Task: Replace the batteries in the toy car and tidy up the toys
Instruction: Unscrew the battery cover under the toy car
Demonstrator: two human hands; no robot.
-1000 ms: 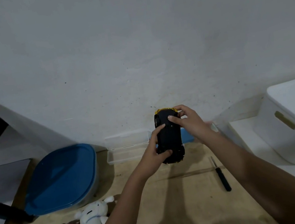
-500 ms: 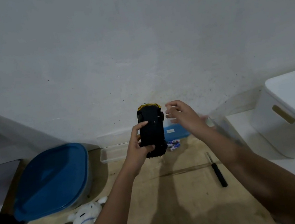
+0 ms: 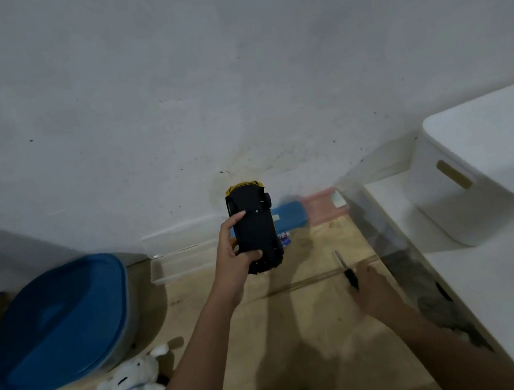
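Toy car (image 3: pixel 254 229), matte black underside, seemingly plastic, held aloft.

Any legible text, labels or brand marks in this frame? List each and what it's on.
No text in this frame can be read.
White label on the blue rectangular box: print present, too blurred.
Small batteries with red, white and blue print beside the black-bottomed yellow toy car: markings too small.
Pale label on the pink box: blurred.
White lidded storage bin: no marking visible.
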